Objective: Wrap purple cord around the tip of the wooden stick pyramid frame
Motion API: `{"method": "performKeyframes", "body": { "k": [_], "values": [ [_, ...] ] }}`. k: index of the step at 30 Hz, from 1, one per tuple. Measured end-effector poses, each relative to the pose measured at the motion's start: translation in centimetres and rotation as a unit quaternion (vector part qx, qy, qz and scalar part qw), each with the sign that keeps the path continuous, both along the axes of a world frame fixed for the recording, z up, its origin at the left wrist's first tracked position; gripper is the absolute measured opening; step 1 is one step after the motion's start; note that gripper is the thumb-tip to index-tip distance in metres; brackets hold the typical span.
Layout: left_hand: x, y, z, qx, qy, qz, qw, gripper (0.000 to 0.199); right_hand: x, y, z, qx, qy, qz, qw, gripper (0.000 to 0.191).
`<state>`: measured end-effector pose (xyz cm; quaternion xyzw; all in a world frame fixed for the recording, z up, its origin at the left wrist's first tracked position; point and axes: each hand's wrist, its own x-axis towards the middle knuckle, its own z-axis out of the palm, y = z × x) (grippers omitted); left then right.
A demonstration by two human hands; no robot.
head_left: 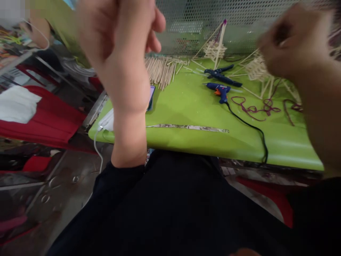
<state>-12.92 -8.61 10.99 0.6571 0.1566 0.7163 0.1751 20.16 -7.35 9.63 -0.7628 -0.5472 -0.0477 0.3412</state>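
Note:
My left hand (119,35) is raised close to the camera above the left part of the green table, its fingers curled and blurred. A bundle of thin wooden sticks (161,71) lies behind it, and a phone (151,97) is half hidden by my wrist. My right hand (293,46) is lifted at the right, closed and smeared by motion. Beneath it stands a lattice structure of sticks (257,69), partly covered. Whatever either hand may hold is hidden. A blue glue gun (220,89) and dark pliers-like clamp (222,75) lie between the hands.
A stick frame with a purple tip (220,44) stands by the perforated metal panel (183,25). Purple cord (250,108) and a black cable (247,122) trail across the green table (183,106). A flat patterned strip (191,127) lies near its edge. At left is a red chair (53,117).

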Motion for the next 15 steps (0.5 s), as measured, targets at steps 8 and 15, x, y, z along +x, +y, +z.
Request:
{"method": "performKeyframes", "body": {
  "k": [8,15],
  "values": [
    [-7.6,-5.2,-11.3,0.027,0.188,0.232,0.954,0.014,-7.6,9.4,-6.7,-0.092,-0.413,0.344,0.838,0.031],
    [-14.8,-7.1,-24.0,-0.006,0.435,0.25,0.865,0.037,-10.5,12.7,-10.3,-0.199,-0.423,0.421,0.777,0.033]
  ]
}}
